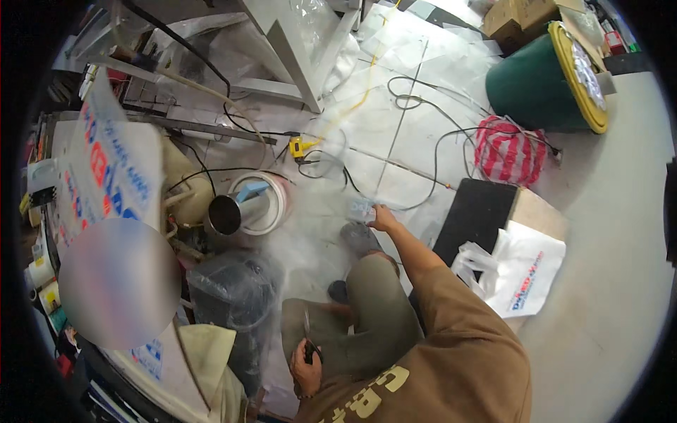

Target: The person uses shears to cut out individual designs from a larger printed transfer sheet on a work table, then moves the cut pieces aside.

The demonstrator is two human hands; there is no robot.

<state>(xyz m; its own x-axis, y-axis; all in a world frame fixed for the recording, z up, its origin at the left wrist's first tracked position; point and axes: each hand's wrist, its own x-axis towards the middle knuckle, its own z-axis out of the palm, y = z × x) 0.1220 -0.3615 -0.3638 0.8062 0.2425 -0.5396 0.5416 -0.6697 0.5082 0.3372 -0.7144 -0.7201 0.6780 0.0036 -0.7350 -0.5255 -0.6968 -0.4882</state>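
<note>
My right hand (383, 217) reaches out over the floor, past my shoe. Its fingers are closed on a small clear plastic packet (362, 210) with pale blue marks. Low in the view, my left hand (305, 368) rests by my thigh, wrapped round a black-handled tool with a thin metal blade (307, 323). The blade points away from me; whether it is scissors or a knife I cannot tell. To the left of the packet stands a white bucket (281, 211), with a steel cylinder (226, 215) and a light blue block (252, 190) at its top.
A black bin lined with clear plastic (233, 289) stands left of my legs. At right are a black box (476, 218), a white plastic bag (529, 271), a red-striped bundle (509, 149) and a green bin (529, 84). Cables (437, 162) and a yellow connector (300, 146) lie across the floor.
</note>
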